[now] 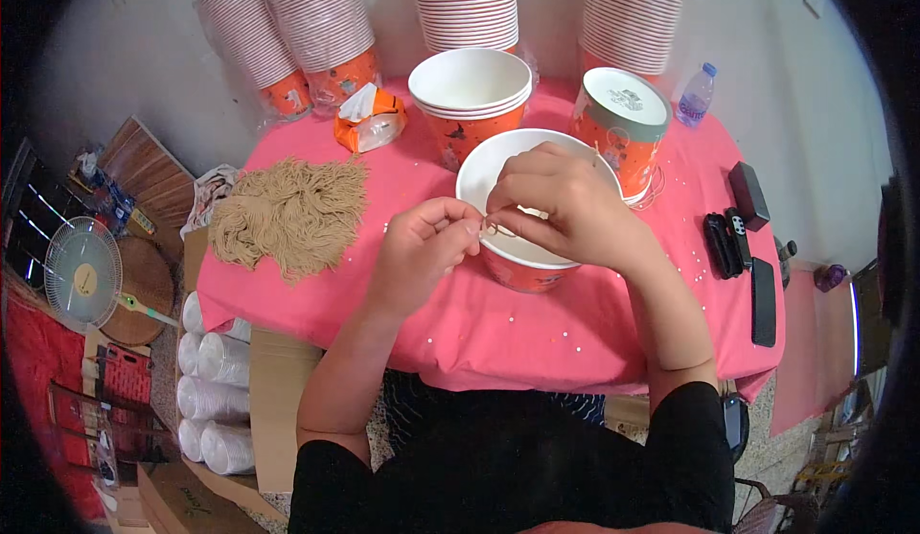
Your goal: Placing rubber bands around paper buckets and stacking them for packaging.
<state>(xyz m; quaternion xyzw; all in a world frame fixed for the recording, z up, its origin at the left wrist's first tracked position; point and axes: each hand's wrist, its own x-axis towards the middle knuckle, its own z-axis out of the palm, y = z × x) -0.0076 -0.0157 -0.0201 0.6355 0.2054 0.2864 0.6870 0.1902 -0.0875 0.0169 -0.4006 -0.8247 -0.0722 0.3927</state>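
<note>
A white-lined paper bucket with an orange printed outside stands in front of me on the table. My left hand is closed in a pinch at the bucket's near left rim. Over the bucket's opening is my right hand, its fingers bent and its thumb tip nearly meeting the left fingertips. A short piece of tan string shows between and just below the fingertips, against the white inside. The right fingers hide much of the bucket's opening. To the left lies a loose heap of tan strings.
Nested buckets stand behind, beside an upturned bucket with strings hanging at its side. Tall bucket stacks line the wall. An orange tissue pack, water bottle and dark cases sit on the pink-covered table.
</note>
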